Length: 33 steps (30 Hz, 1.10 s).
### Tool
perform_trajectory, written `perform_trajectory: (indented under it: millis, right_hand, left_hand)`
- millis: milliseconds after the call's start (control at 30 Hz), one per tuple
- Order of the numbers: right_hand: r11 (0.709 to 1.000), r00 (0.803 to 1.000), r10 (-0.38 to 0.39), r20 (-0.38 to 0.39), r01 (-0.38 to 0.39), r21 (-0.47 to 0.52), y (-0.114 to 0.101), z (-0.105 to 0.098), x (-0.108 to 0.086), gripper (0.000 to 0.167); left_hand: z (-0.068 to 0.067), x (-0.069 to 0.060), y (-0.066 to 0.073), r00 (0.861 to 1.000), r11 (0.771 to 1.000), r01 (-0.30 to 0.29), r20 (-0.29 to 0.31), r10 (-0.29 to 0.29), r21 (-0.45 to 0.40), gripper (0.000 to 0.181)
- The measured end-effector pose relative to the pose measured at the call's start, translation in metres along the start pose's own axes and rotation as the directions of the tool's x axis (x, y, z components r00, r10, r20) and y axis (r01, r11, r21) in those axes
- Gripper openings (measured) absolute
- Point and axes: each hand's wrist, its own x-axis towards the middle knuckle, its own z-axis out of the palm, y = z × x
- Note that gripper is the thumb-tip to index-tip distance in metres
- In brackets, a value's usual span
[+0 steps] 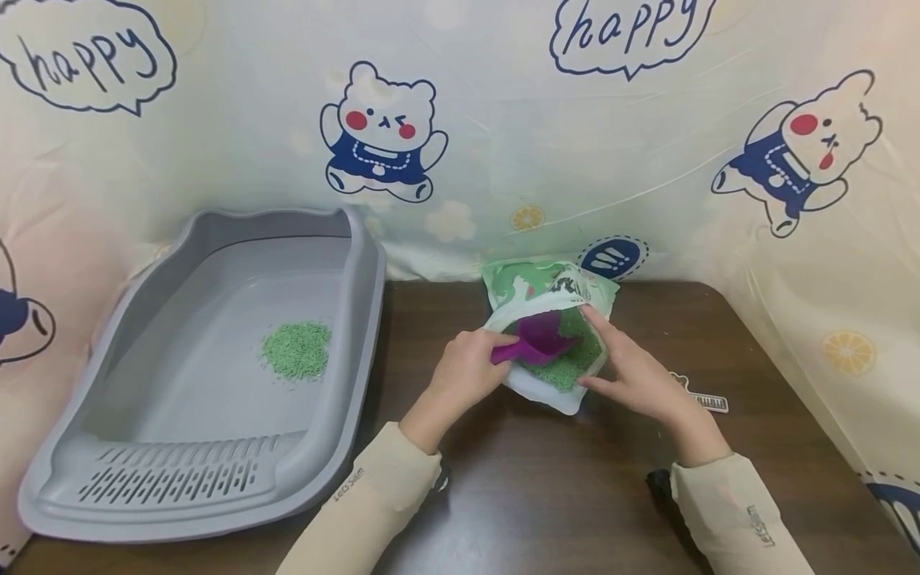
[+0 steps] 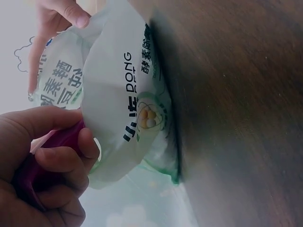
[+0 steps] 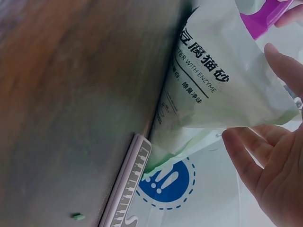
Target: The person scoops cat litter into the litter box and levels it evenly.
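My left hand (image 1: 463, 371) grips the handle of a purple scoop (image 1: 542, 339), whose bowl is inside the open mouth of a litter bag (image 1: 535, 391). Green pellet litter (image 1: 564, 371) shows in the bag around the scoop. The left wrist view shows curled fingers around the purple handle (image 2: 61, 137). At the bag's right side, my right hand (image 1: 640, 371) touches the mouth with thumb and fingers spread. Those fingers look fairly straight against the bag (image 3: 213, 80) in the right wrist view. A grey litter box (image 1: 366, 335) stands to the left, with a small green litter pile (image 1: 298, 350) on its floor.
A pale comb-like flat item (image 1: 710, 401) lies on the brown table (image 1: 517, 487), right of the bag. One green pellet (image 3: 78, 216) is on the tabletop nearby. Behind the table hangs a cloth (image 1: 489, 152) printed with bears. A black item (image 1: 664, 487) shows beside the right sleeve.
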Motion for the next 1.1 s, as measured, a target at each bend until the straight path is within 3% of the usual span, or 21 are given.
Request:
perform_trajectory:
  millis: [367,567,933,1100]
  right_hand:
    - [1.000,1.000,0.019,0.013,-0.019,0.013,0.000,-0.001,-0.002,0.109]
    - [1.000,1.000,0.017,0.016,-0.017,0.016,-0.001,-0.001,0.000,0.110]
    - [1.000,1.000,0.018,0.021,-0.019,0.019,-0.001,-0.001,0.001,0.109]
    - [1.000,1.000,0.023,0.022,-0.023,0.019,-0.002,0.001,0.002,0.107]
  left_hand:
    - [0.007,0.005,0.008,0.999,0.999,0.038,0.025,-0.037,-0.026,0.035]
    - [0.010,0.007,0.009,1.000,1.000,0.016,0.000,-0.016,0.000,0.034]
    - [0.023,0.009,0.014,0.996,0.995,0.086,-0.019,-0.087,-0.041,0.035]
    - [0.022,0.008,0.012,0.997,0.997,0.065,-0.028,-0.066,-0.047,0.034]
